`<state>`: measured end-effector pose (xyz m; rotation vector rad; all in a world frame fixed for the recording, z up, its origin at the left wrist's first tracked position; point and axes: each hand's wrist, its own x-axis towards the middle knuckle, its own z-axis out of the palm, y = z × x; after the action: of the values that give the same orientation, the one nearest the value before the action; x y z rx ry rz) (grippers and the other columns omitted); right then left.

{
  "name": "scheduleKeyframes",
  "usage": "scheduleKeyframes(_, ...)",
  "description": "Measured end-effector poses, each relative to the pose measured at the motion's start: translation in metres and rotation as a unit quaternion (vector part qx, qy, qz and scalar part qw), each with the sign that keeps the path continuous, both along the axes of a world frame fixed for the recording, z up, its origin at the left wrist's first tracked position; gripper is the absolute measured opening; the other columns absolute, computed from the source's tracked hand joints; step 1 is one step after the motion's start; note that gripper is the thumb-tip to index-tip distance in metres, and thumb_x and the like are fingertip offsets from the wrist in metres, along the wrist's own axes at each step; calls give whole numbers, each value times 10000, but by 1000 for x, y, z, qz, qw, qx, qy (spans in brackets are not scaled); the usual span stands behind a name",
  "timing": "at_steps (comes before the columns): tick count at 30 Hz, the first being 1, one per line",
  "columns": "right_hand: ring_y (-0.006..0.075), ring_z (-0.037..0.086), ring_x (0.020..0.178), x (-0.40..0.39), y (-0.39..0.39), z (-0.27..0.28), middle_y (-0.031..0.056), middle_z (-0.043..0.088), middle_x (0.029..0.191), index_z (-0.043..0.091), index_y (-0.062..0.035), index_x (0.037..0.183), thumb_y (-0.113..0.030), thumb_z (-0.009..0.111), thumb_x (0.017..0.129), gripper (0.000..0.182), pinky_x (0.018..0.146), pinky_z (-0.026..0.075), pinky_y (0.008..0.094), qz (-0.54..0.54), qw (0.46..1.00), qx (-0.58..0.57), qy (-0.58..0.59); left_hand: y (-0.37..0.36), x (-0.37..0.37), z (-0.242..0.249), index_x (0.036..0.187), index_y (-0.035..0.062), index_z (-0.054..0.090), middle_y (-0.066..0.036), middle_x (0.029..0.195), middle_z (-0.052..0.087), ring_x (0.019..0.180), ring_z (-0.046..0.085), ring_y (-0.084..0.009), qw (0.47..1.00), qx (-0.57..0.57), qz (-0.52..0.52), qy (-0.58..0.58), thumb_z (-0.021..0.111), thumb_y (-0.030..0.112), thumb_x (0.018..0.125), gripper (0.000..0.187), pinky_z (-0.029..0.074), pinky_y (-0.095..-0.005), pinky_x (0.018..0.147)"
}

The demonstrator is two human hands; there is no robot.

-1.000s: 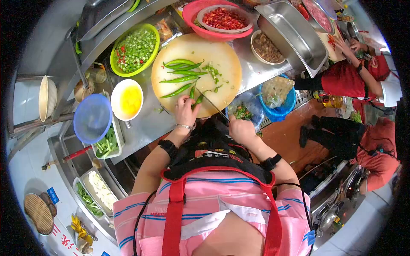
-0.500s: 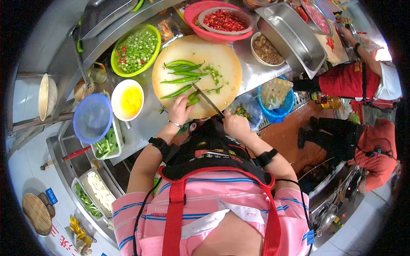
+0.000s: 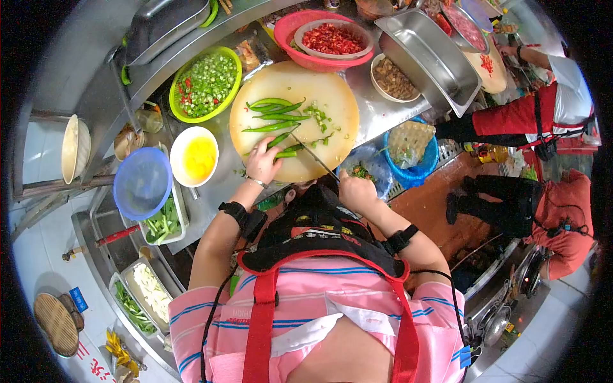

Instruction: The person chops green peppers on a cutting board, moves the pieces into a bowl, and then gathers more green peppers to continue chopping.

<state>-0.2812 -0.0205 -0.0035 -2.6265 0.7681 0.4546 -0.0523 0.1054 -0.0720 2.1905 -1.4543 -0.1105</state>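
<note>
My right hand [image 3: 359, 193] grips the handle of a kitchen knife [image 3: 314, 155], its blade slanting up and left across the lower part of a round cutting board [image 3: 332, 89]. Closed fingers of my left hand [image 3: 263, 163] press on a green chili pepper [image 3: 288, 153] left of the blade. Its fingertips also reach the lower end of another green chili pepper [image 3: 281, 139]. Several whole green chilies [image 3: 276, 117] lie side by side farther up the board. Chopped green pieces [image 3: 317, 115] are scattered to their right.
Around the board stand a yellow-green basket of chopped peppers [image 3: 175, 102], a white bowl with yellow liquid [image 3: 215, 142], a pink basin [image 3: 281, 32], a bowl of brown food [image 3: 377, 89] and a steel pan [image 3: 469, 83]. A blue bin [image 3: 415, 177] is at right. Two people work beyond.
My left hand has shifted slightly up the board, its fingers nearer the upper of the two chilies. The knife remains in my right hand with little movement. The view has shifted slightly.
</note>
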Motion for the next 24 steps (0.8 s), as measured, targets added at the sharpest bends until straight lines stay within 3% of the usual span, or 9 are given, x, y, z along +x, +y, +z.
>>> scheduleKeyframes(6,295,634,612,-13,3,2,148,626,670,476,-26,885,-138,466,764,164,537,504,397,31,999,-32,23,1,1,-8,890,47,602,-112,1116,498,1020,492,-311,1000,-10,9,16,616,74,633,259,426,-364,859)
scheduleKeyframes(11,300,618,569,-39,-11,4,154,606,620,483,-18,885,-158,462,785,174,497,490,409,29,998,-32,-47,5,-1,-7,886,28,597,-115,1092,507,1008,494,-308,1000,-9,9,18,582,39,624,262,424,-369,864)
scheduleKeyframes(14,309,611,557,-32,-7,8,166,601,615,482,-13,882,-155,452,789,172,487,483,421,12,997,-33,-62,1,-10,-13,887,36,595,-98,1098,496,991,491,-294,999,-13,-44,23,585,47,641,246,423,-370,854)
scheduleKeyframes(24,308,615,556,10,6,-7,168,599,605,477,-5,829,-154,479,770,160,497,490,408,1,998,-38,-46,0,0,-15,929,65,606,-88,1110,524,1006,508,-282,997,6,-81,14,587,65,647,282,422,-363,872)
